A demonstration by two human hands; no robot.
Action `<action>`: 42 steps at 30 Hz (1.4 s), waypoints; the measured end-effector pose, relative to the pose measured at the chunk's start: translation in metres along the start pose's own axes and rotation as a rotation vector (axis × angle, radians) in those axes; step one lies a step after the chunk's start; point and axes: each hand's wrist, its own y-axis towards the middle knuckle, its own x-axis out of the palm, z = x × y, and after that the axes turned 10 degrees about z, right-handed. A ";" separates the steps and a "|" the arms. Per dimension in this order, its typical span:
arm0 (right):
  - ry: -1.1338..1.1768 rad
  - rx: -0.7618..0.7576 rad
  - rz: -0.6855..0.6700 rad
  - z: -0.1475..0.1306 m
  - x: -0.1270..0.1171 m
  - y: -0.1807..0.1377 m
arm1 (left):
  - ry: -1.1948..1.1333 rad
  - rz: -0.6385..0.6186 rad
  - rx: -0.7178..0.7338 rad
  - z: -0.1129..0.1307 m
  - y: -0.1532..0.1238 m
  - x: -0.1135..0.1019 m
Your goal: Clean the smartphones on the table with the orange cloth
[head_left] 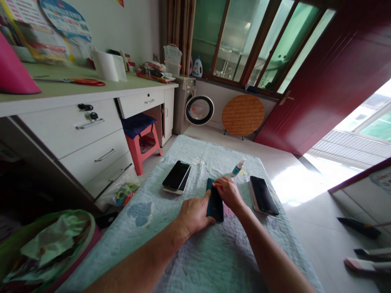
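A dark phone with a teal edge (216, 206) lies on the cloth-covered table in front of me. My left hand (195, 212) grips it along its left side, thumb at the upper edge and fingers by the lower end. Over the phone's upper part, the closed fingers of my right hand (226, 190) press a small orange piece (215, 184), mostly hidden by them. Left of my hands, a black-screened phone (177, 175) rests on a pale flat item. To the right is another dark phone (264, 195), stacked on something flat. Behind my right hand lies a small spray bottle (238, 167).
A pale blue quilted cloth (210, 150) covers the table. At left stand a lined waste bin (91, 228), a red stool (142, 142) and a white desk (88, 130). A washing machine with its door ajar (200, 110) and a round wooden tabletop (242, 116) are beyond.
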 end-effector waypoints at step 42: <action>-0.146 -0.275 -0.705 -0.050 0.000 0.039 | 0.007 0.014 0.063 -0.004 0.001 0.010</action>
